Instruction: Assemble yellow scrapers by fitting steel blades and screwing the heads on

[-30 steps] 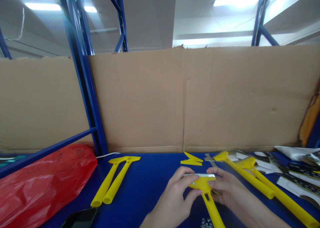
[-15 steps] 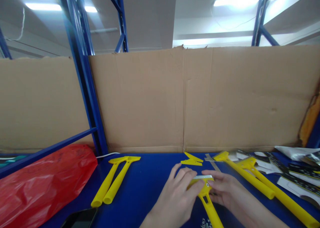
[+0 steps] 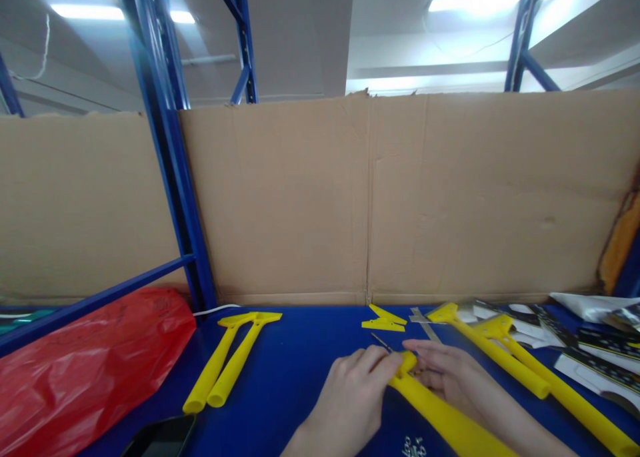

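My left hand (image 3: 350,393) is closed around the head end of a yellow plastic scraper (image 3: 445,413), whose thick handle slants down to the lower right. A thin dark metal edge (image 3: 381,341) sticks out past my left fingers. My right hand (image 3: 453,370) is curled at the far side of the scraper's head, its fingertips partly hidden behind it. Several small screws (image 3: 414,446) lie on the blue table below the hands. Just beyond the hands lie small yellow plastic pieces (image 3: 384,320).
Two yellow scraper handles (image 3: 235,360) lie to the left, two more (image 3: 500,357) to the right. A red plastic bag (image 3: 95,370) and a dark phone (image 3: 163,437) are at left. Printed cards (image 3: 600,377) pile up at right. Cardboard (image 3: 300,203) walls the back.
The scraper has been turned over in my hands: its handle has swung toward the lower right, and the broad face with the pale blade edge no longer shows. My hands have barely shifted.
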A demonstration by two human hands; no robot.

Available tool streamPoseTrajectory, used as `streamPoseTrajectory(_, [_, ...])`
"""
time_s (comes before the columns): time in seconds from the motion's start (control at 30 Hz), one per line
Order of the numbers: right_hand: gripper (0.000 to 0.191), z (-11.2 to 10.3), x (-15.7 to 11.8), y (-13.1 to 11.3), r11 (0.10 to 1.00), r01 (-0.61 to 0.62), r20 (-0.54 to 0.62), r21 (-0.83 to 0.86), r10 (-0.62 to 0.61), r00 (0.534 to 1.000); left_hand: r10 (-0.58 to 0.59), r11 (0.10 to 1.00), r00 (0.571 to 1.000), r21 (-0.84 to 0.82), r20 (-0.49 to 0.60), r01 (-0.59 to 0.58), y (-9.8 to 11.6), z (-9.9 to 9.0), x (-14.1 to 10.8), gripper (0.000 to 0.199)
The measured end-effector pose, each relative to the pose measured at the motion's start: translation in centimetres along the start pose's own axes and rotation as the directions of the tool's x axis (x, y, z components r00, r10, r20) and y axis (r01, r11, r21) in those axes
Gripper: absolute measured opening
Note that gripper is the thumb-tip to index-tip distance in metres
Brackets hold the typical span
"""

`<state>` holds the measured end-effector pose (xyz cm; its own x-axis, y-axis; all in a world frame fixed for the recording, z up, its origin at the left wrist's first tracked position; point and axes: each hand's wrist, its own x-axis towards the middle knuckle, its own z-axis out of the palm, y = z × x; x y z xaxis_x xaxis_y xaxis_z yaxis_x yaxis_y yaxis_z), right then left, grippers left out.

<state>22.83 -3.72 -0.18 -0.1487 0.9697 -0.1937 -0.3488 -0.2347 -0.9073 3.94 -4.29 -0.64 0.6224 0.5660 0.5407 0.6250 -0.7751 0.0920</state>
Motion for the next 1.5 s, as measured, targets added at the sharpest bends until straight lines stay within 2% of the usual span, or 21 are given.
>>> streamPoseTrajectory(0.07, [0.025,-0.2,0.6,0.0,0.999,0.022,-0.019,-0.043,-0.023,1.000,-0.138,0.971,0.989,-0.206,-0.049,0.125,-0.4,0.5,0.0,0.041])
streamPoseTrajectory(0.13, [0.022,-0.3,1.1,0.0,0.983,0.101,-0.065,-0.151,-0.112,0.992,-0.304,0.874,0.951,-0.413,-0.054,0.256,-1.0,1.1,0.0,0.031])
streamPoseTrajectory(0.2, [0.024,-0.2,1.3,0.2,0.943,0.146,-0.071,-0.299,-0.174,0.982,-0.481,0.693,0.876,-0.607,0.012,0.389,-1.5,1.7,0.2,0.025])
streamPoseTrajectory(0.27, [0.022,-0.1,1.0,0.5,0.868,0.181,-0.001,-0.461,-0.205,0.979,-0.619,0.440,0.774,-0.756,0.136,0.485,-2.0,2.1,0.4,0.031])
streamPoseTrajectory(0.33, [0.015,-0.1,0.5,0.9,0.760,0.240,0.131,-0.604,-0.202,0.971,-0.668,0.244,0.701,-0.817,0.248,0.522,-2.4,2.3,0.6,0.043])
streamPoseTrajectory(0.37, [0.013,-0.2,0.2,1.0,0.696,0.279,0.202,-0.662,-0.193,0.960,-0.675,0.178,0.679,-0.829,0.289,0.530,-2.5,2.3,0.6,0.048])
streamPoseTrajectory(0.43, [0.015,-0.2,-0.5,1.1,0.551,0.343,0.297,-0.761,-0.174,0.939,-0.673,0.091,0.652,-0.835,0.350,0.542,-2.6,2.0,0.7,0.054])
streamPoseTrajectory(0.5, [0.022,-0.1,-1.2,1.0,0.404,0.368,0.328,-0.838,-0.167,0.930,-0.666,0.037,0.636,-0.834,0.389,0.550,-2.6,1.7,0.6,0.057])
streamPoseTrajectory(0.6, [0.030,0.3,-2.1,0.5,0.249,0.394,0.364,-0.885,-0.159,0.918,-0.642,-0.006,0.639,-0.836,0.424,0.548,-2.6,1.4,0.5,0.056])
streamPoseTrajectory(0.73, [0.034,0.9,-2.7,-0.2,0.162,0.418,0.413,-0.894,-0.063,0.908,-0.609,-0.021,0.655,-0.834,0.448,0.551,-2.5,1.6,0.3,0.052])
streamPoseTrajectory(0.97, [0.032,1.0,-2.8,-0.7,0.181,0.377,0.378,-0.908,-0.035,0.925,-0.587,-0.013,0.664,-0.826,0.463,0.564,-2.2,1.6,0.2,0.047])
streamPoseTrajectory(1.13, [0.027,1.0,-2.7,-0.6,0.128,0.353,0.352,-0.927,-0.026,0.935,-0.580,-0.007,0.668,-0.822,0.467,0.569,-2.4,1.8,0.1,0.048])
streamPoseTrajectory(1.27, [0.024,1.0,-2.6,-0.5,0.099,0.287,0.288,-0.953,0.005,0.957,-0.572,-0.003,0.672,-0.821,0.470,0.571,-2.8,2.2,0.0,0.051])
streamPoseTrajectory(1.37, [0.021,0.7,-2.4,-0.3,0.091,0.249,0.251,-0.964,0.000,0.968,-0.567,-0.004,0.672,-0.818,0.475,0.575,-2.8,2.2,0.1,0.048])
streamPoseTrajectory(1.5, [0.018,0.0,-1.8,0.4,0.102,0.257,0.256,-0.961,-0.022,0.966,-0.559,-0.022,0.674,-0.821,0.483,0.570,-2.7,1.9,0.3,0.046])
